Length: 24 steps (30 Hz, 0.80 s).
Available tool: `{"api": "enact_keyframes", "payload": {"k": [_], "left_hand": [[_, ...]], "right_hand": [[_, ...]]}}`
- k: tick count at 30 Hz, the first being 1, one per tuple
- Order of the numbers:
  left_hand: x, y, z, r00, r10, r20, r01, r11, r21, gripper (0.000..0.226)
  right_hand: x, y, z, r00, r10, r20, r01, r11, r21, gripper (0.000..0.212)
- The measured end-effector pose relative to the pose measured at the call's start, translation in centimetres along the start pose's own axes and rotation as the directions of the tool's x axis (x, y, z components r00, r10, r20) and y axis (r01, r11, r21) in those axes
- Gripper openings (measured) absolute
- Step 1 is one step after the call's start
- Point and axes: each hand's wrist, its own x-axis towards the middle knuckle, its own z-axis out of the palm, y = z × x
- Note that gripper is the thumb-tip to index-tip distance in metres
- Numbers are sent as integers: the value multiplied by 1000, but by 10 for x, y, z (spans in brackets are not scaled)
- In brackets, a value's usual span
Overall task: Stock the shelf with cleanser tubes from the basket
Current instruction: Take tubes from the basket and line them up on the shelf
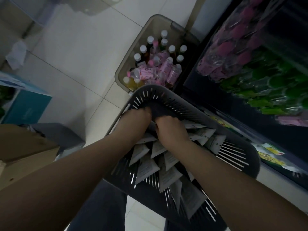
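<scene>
"While they sit in the basket [166, 95], how do the tubes [145, 167] look?"

"White and flat, crimped ends up, fine print on them, packed close across the dark slotted basket, which is beside the shelf [246, 139]."

"And the hands?"

"Both are at the far end, with most tubes nearer the body. The left hand [136, 117] curls its fingers into the dark corner. The right hand [170, 130], just beside it, curls over the nearest tubes. Whether either grips one, I cannot tell."
</scene>
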Motion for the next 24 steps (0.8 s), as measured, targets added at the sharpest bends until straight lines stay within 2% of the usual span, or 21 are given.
{"api": "enact_keyframes", "payload": {"k": [6, 10, 16, 21, 24], "left_hand": [[-17, -1, -18, 999, 7, -36, -7, 1000, -12, 20], [-32, 2, -49, 998, 15, -59, -16, 1000, -17, 26], [-66, 7, -97, 995, 26, -95, -20, 997, 68, 33], [-95, 16, -145, 985, 31, -169, -13, 994, 104, 36], [-111, 24, -176, 979, 49, -199, -24, 991, 128, 30]], "right_hand": [[-17, 5, -22, 997, 70, -32, -67, 995, 80, 12], [-34, 6, -46, 996, 79, -40, -75, 992, 106, 7], [-70, 3, -95, 993, 93, -75, -87, 993, 83, 20], [-104, -3, -144, 989, 127, -82, -124, 991, 43, 18], [-127, -6, -172, 984, 151, -92, -148, 988, 39, 17]]}}
